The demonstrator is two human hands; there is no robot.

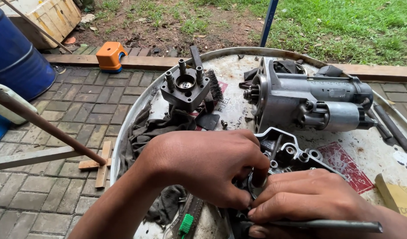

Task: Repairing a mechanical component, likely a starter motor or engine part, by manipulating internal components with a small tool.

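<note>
My left hand (203, 166) is curled over a grey metal housing (292, 152) with bolt holes, fingertips pressing a small round part at its lower edge. My right hand (305, 199) lies just below and to the right, fingers pinched at the same spot, with a thin metal rod (336, 225) held under the fingers. What sits between the fingertips is mostly hidden. Behind the housing lies a silver starter motor (314, 104) on its side, and a dark square block with several studs (185, 86) stands to its left.
Everything rests on a round white drum top (238, 66) with a dark rag (150, 130) at its left. A wire brush (214, 86), loose bolts and black bars (391, 126) lie around. A blue barrel (15, 53), orange stool (110, 55), rusty pipe (48, 126) and brick paving are at left.
</note>
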